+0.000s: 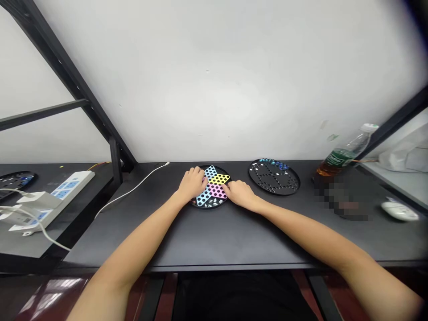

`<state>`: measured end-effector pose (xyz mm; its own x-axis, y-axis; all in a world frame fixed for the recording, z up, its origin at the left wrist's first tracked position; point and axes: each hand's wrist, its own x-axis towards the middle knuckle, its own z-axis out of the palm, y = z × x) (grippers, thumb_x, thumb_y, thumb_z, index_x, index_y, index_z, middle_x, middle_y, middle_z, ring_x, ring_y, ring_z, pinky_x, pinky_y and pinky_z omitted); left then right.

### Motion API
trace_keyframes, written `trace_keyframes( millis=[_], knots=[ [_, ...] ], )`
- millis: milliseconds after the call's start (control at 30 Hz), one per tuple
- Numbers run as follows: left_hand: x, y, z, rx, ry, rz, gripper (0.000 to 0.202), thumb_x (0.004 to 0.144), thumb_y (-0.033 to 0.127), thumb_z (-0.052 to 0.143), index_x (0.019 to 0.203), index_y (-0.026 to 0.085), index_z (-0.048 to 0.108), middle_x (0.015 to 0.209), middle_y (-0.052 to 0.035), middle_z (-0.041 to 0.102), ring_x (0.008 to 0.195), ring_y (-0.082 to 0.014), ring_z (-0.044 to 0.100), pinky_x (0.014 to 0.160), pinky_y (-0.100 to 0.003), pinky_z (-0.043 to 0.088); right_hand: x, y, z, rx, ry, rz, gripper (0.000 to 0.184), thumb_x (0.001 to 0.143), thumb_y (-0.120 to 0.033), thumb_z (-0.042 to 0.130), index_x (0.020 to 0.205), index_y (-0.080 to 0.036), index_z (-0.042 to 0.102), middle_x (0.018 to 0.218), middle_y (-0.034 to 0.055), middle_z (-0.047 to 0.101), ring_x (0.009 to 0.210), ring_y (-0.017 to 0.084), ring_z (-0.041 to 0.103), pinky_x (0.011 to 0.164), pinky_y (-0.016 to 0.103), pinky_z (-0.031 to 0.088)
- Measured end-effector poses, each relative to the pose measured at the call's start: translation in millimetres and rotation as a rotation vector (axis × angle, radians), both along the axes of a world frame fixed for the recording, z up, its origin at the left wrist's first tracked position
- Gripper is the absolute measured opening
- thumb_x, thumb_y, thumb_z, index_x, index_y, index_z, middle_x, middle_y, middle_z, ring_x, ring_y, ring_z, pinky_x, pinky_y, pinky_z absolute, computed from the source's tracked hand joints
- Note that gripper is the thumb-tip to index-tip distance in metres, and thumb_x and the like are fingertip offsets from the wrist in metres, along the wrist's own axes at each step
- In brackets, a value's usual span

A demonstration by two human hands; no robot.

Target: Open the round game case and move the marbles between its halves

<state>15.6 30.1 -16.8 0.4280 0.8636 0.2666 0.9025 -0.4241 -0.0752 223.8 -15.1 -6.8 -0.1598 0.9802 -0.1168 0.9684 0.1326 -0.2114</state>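
A star-shaped Chinese checkers board [210, 188] in light blue, yellow and pink, dotted with black holes, lies over a round black tray [223, 170]. My left hand [191, 183] grips its left side, fingers curled and thumb over the board. At the right side, my right hand [240, 193] has its fingers bent inward and holds the edge by the pink point. Along the near rim of the tray, clear white marbles [213, 203] show below the star. My hands cover some of the tray's left and right edges.
A second round black tray [274, 182] holds blue and white marbles. To the right are a tea bottle [344, 154] and a white computer mouse [399, 210]. A white cable [133, 189] crosses the table on the left; a power strip [63, 192] lies beyond the frame post.
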Motion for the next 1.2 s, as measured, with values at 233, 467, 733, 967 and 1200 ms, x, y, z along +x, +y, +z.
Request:
trace_keyframes(
  millis=[233,467,733,967,1200],
  knots=[
    [-0.6,0.0,-0.8,0.0,-0.014,-0.014,0.026,0.1,0.032,0.041,0.099,0.017,0.063,0.11,-0.0134,0.061,0.103,-0.0271,0.055,0.086,-0.039,0.045,-0.6,-0.6,0.0,-0.004,0.012,0.014,0.064,0.103,-0.056,0.026,0.095,-0.014,0.074,0.101,0.019,0.073,0.096,0.031,0.069,0.08,0.036,0.049],
    [-1.3,1.2,-1.7,0.014,-0.001,-0.016,0.026,0.1,0.032,0.042,0.097,0.016,0.062,0.11,-0.0132,0.061,0.102,-0.027,0.055,0.086,-0.039,0.046,-1.8,0.4,-8.6,0.038,0.092,-0.017,0.052,0.101,-0.051,0.038,0.08,-0.016,0.069,0.09,0.0174,0.071,0.088,0.029,0.068,0.075,0.034,0.047],
    [-0.9,1.5,-1.7,0.005,-0.004,-0.013,0.025,0.1,0.031,0.042,0.098,0.017,0.062,0.109,-0.0126,0.062,0.102,-0.0265,0.055,0.085,-0.039,0.046,35.9,39.8,4.7,-0.619,1.199,-0.279,0.037,0.097,-0.042,0.041,0.066,-0.023,0.036,0.052,-0.0075,0.028,0.04,0.007,0.017,0.036,0.018,0.014],
    [-2.3,2.6,-3.9,0.006,-0.026,-0.021,0.025,0.1,0.032,0.042,0.097,0.018,0.062,0.11,-0.0126,0.061,0.102,-0.0265,0.055,0.086,-0.039,0.046,45.7,49.0,6.0,-0.657,1.306,-0.322,0.029,0.093,-0.033,0.044,0.068,-0.023,0.034,0.058,-0.0062,0.033,0.042,0.006,0.018,0.034,0.018,0.01],
    [-2.2,2.7,-3.3,0.002,-0.021,-0.017,0.025,0.1,0.032,0.041,0.097,0.018,0.062,0.11,-0.0124,0.061,0.101,-0.0262,0.055,0.085,-0.039,0.046,25.4,21.9,-0.7,0.075,0.265,0.168,0.025,0.102,-0.037,0.042,0.091,-0.019,0.056,0.092,0.0107,0.069,0.084,0.023,0.065,0.071,0.029,0.044]
  ],
)
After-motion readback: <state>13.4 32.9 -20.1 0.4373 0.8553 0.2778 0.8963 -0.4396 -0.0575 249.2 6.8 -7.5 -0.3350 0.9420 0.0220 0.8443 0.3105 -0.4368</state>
